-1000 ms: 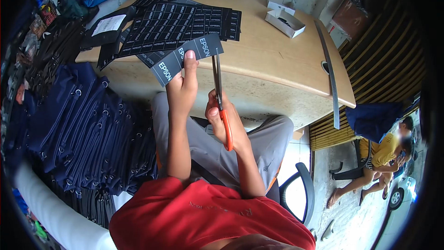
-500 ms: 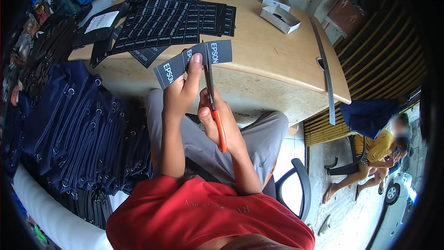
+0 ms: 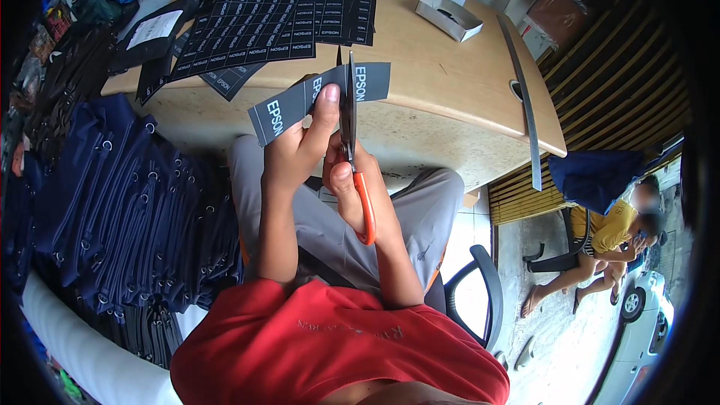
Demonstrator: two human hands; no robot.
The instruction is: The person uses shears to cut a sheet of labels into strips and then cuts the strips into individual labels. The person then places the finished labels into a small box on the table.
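Note:
A dark strip with white EPSON lettering (image 3: 279,114) is pinched in my left hand (image 3: 300,146), its thumb on top near the middle. My right hand (image 3: 358,184) grips scissors with orange handles (image 3: 365,210), pointing away from my body. The scissor blades are slightly parted at the tips and cross the strip just right of my left thumb. Part of the strip sticks out to the right of the blades. Beyond my hands, black printed EPSON sheets (image 3: 255,30) lie overlapping on the wooden table (image 3: 420,79).
An open white box (image 3: 450,21) stands at the table's back. A long metal ruler (image 3: 525,109) overhangs the right edge. Dark blue fabric pieces with rings (image 3: 112,195) are piled at left. A black chair armrest (image 3: 491,300) and seated people (image 3: 611,232) are at right.
The scissors and the strip have shifted slightly right in the view. The blade tips, closed together before, are now parted. The strip is still held in my left hand.

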